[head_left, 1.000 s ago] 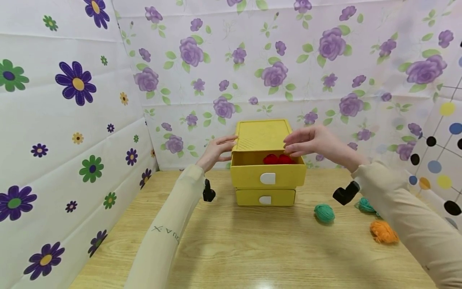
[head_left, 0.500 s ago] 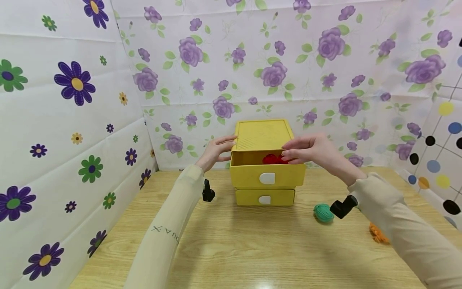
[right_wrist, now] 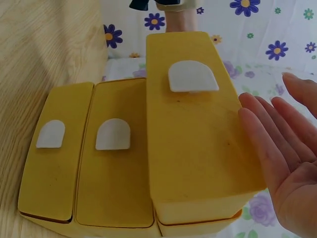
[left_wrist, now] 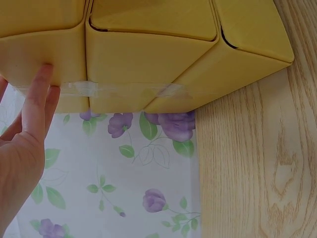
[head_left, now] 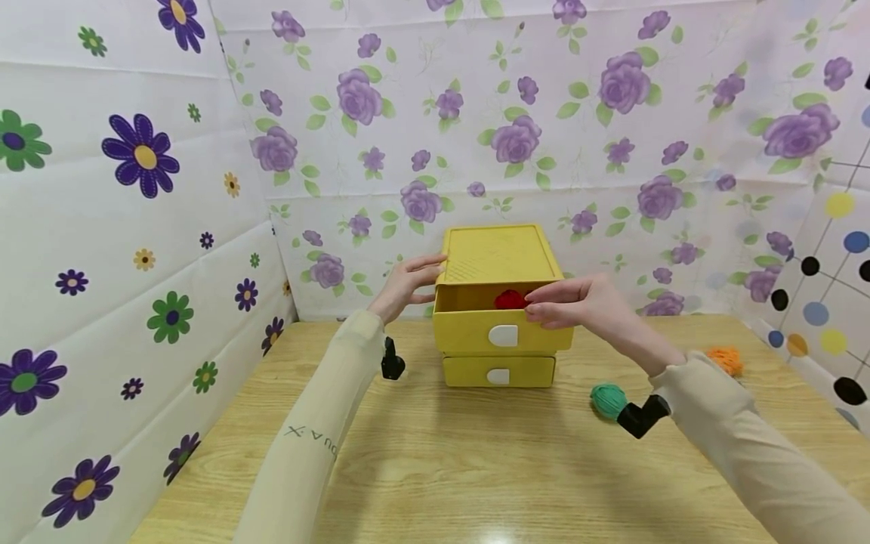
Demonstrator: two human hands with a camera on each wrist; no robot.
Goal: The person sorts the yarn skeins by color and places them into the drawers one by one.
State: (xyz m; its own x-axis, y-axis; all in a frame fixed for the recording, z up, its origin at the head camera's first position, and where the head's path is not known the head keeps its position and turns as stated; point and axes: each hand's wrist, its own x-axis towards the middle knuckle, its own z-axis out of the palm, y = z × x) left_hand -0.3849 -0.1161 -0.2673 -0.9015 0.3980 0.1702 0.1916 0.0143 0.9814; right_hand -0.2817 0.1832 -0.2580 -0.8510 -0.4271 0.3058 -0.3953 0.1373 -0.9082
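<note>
A yellow drawer cabinet stands on the table with its top drawer pulled out. Inside that drawer lies red yarn, partly covered by the right fingers. My left hand rests against the cabinet's left side; in the left wrist view its straight fingers touch the yellow side wall. At the right end of the drawer's front rim is my right hand. The right wrist view shows its fingers extended along the drawer's upper edge, thumb apart, with nothing held.
A green yarn ball lies on the table right of the cabinet. Farther right, orange yarn shows behind the right sleeve. Below the pulled-out drawer, two drawer fronts with white tabs sit closed. Floral cloth hangs behind.
My right hand has come down and slightly left onto the drawer's front rim, covering part of the red yarn. The left hand has stayed put. The right sleeve now hides different yarn on the table.
</note>
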